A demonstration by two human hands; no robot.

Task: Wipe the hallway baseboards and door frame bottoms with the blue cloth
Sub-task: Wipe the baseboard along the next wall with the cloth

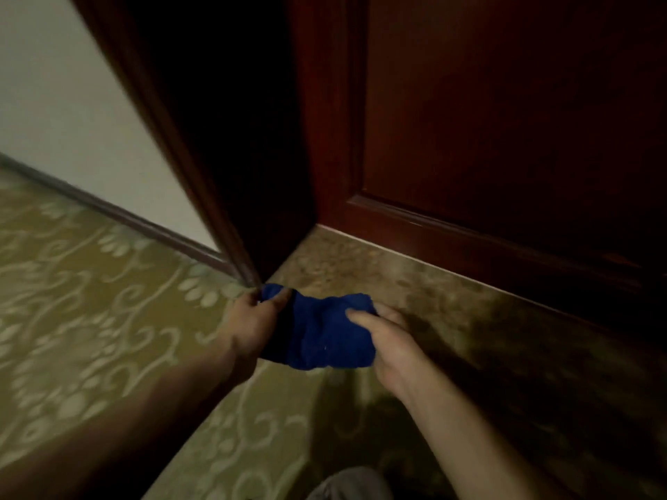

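Observation:
The blue cloth (325, 333) is bunched between both hands, just above the floor. My left hand (252, 319) grips its left end, close to the foot of the dark wooden door frame (231, 225). My right hand (389, 337) holds its right end, with the thumb lying on top. A dark baseboard (119, 214) runs along the white wall to the left and meets the frame's foot. Whether the cloth touches the frame I cannot tell.
A closed reddish-brown door (487, 138) stands to the right, set back in a recess, with a stone threshold (379, 272) in front of it. Green patterned carpet (90, 301) covers the hallway floor. My knee (353, 485) shows at the bottom edge.

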